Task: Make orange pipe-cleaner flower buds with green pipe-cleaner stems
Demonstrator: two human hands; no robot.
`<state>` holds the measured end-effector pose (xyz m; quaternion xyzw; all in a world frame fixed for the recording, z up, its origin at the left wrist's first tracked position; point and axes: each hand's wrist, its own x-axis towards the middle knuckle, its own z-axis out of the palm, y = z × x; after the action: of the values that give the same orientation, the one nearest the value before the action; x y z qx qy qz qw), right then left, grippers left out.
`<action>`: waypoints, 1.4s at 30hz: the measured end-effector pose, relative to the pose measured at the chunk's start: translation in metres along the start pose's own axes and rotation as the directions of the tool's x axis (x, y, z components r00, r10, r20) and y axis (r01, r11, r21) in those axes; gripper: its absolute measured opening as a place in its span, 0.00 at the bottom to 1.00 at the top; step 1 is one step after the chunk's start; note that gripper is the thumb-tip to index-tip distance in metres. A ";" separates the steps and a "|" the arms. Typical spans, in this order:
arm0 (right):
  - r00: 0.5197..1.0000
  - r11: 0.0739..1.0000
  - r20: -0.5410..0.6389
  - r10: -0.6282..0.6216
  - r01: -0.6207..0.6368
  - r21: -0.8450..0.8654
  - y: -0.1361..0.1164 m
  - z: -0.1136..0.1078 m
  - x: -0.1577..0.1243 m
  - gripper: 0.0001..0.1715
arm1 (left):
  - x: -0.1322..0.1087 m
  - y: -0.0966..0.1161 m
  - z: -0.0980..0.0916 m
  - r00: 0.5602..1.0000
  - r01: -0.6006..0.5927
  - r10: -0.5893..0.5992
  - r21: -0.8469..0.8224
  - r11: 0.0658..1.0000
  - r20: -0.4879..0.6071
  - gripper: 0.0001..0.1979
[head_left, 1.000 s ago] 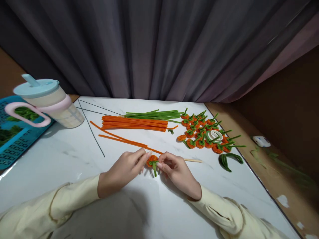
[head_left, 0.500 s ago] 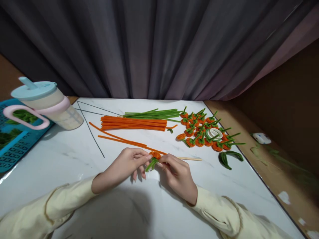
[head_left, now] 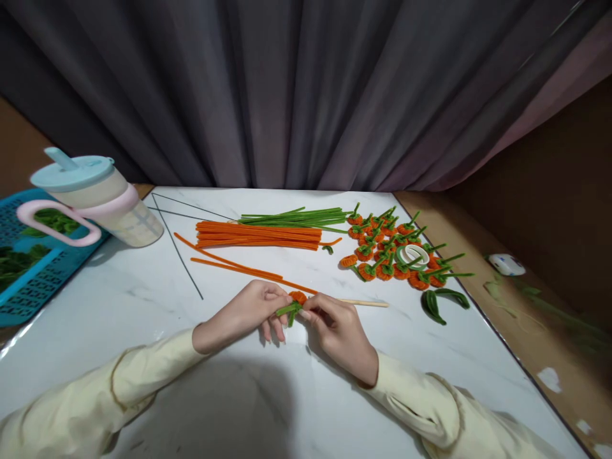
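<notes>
Between my hands is a small pipe-cleaner pumpkin [head_left: 297, 297], orange with green fuzzy ends hanging toward me. My left hand [head_left: 255, 311] pinches its left side between thumb and forefinger, the other fingers curled below. From the right, the thumb and forefinger of my right hand [head_left: 342, 328] are closed on the green part at its base. Just beyond my hands lie loose orange pipe cleaners [head_left: 234, 266] and a thin wooden stick [head_left: 366, 303], its left end hidden behind my right hand.
Beyond lie bundles of orange pipe cleaners [head_left: 258, 236] and green pipe cleaners [head_left: 296, 217]. Finished-looking pumpkins [head_left: 367, 272] cluster at right with a tape roll [head_left: 415, 256] on them, near curled dark green pieces [head_left: 433, 307]. At left stand a tumbler [head_left: 122, 217] and a blue basket [head_left: 62, 271].
The pumpkin has turned slightly in my fingers, and its green ends now spread left and down. My left hand has shifted a little to the right; the view moved slightly.
</notes>
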<state>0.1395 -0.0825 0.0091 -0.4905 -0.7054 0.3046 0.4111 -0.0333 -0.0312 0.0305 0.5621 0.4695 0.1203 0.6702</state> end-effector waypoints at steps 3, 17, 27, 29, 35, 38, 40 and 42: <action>0.992 0.996 0.089 0.084 -0.087 0.025 0.000 -0.002 0.002 0.08 | 0.002 0.000 0.000 0.998 0.055 -0.055 -0.028 0.998 0.002 0.16; 0.933 0.924 0.266 0.242 -0.305 0.229 0.001 -0.006 0.014 0.12 | -0.011 0.004 0.013 0.997 -0.032 0.034 0.023 0.999 -0.069 0.10; 0.851 0.675 0.439 0.287 -0.505 0.538 0.005 -0.010 0.016 0.21 | -0.020 0.008 0.011 0.973 -0.200 0.226 0.330 0.923 -0.042 0.08; 0.849 0.644 0.443 0.288 -0.514 0.567 0.006 -0.010 0.016 0.20 | -0.018 0.009 0.007 0.951 -0.280 0.310 0.410 0.868 -0.007 0.08; 0.879 0.610 0.370 0.301 -0.476 0.633 0.011 -0.008 0.014 0.19 | -0.011 0.007 0.000 0.906 -0.356 0.419 0.433 0.828 -0.057 0.11; 0.883 0.618 0.348 0.316 -0.470 0.630 0.010 -0.007 0.014 0.19 | -0.007 0.003 0.003 0.921 -0.317 0.361 0.255 0.914 -0.149 0.11; 0.886 0.633 0.340 0.315 -0.463 0.620 0.008 -0.008 0.014 0.19 | -0.005 0.000 0.005 0.950 -0.275 0.292 0.146 0.950 -0.114 0.13; 0.892 0.642 0.334 0.306 -0.452 0.619 0.006 -0.010 0.015 0.19 | -0.003 -0.003 0.007 0.970 -0.235 0.239 0.103 0.967 -0.031 0.16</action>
<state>0.1482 -0.0663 0.0124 -0.4088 -0.4614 0.6685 0.4160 -0.0307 -0.0388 0.0294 0.6438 0.4186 0.1885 0.6122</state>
